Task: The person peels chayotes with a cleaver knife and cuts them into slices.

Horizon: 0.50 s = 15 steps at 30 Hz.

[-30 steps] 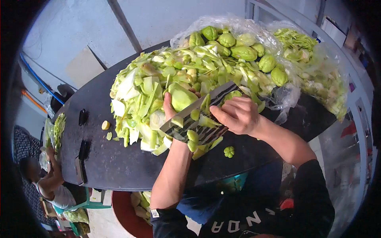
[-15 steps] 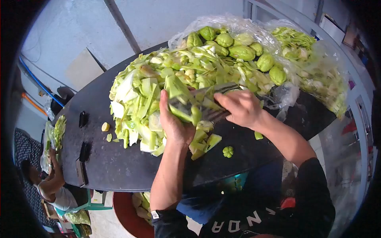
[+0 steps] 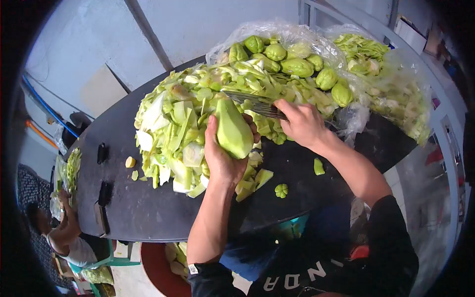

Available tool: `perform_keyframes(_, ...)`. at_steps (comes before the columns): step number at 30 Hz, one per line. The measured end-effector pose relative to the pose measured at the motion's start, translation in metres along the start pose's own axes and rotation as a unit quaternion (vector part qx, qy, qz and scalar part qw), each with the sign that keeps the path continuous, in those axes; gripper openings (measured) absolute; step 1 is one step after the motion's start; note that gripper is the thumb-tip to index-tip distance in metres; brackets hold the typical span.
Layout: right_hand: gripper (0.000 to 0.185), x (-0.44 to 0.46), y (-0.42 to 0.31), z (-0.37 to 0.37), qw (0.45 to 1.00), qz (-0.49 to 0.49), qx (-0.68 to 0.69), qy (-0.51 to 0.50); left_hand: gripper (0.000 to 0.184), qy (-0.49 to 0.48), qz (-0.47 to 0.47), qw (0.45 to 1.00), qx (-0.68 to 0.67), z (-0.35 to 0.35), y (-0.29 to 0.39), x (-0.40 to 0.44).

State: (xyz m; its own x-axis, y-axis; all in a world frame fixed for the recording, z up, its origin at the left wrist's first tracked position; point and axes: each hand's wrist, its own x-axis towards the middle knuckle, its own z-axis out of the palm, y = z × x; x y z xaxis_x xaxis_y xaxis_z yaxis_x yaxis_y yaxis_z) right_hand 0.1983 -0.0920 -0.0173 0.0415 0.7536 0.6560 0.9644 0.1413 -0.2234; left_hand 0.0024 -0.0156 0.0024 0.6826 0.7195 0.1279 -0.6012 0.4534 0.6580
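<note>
A peeled, pale green chayote (image 3: 233, 129) is held in the left hand (image 3: 223, 161), palm turned up, with the fingers and thumb curled around its sides. The right hand (image 3: 303, 121) is closed on one end of a broad, dark-streaked blade (image 3: 257, 105), which is held nearly flat above the cut pieces, its far end close to the top of the chayote. Beneath and behind both, a large heap of peelings and slices (image 3: 170, 123) is spread over the dark counter (image 3: 153, 213). Unpeeled chayotes (image 3: 298, 68) are gathered at the back, partly within clear plastic (image 3: 356, 119). On the near side, a small lobed green piece (image 3: 281, 190) and a curved green piece (image 3: 318, 167) are set apart. At the far left, another person (image 3: 74, 237) is seen beside leafy greens (image 3: 73, 168); below the counter edge, cut pieces are held in a reddish tub (image 3: 161, 270).
</note>
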Motion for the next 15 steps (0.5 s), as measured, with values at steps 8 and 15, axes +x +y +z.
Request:
perform_keyframes(8, 0.039, 0.000, -0.023, -0.003, 0.969, -0.217, 0.030, 0.111, 0.054, 0.105, -0.051, 0.990, -0.077, -0.011, 0.004, -0.001)
perform_keyframes(15, 0.036, 0.001, -0.030, -0.011, 0.966, -0.239, 0.008, 0.099, 0.053, 0.049, -0.048, 0.995, -0.072, -0.012, -0.004, -0.001)
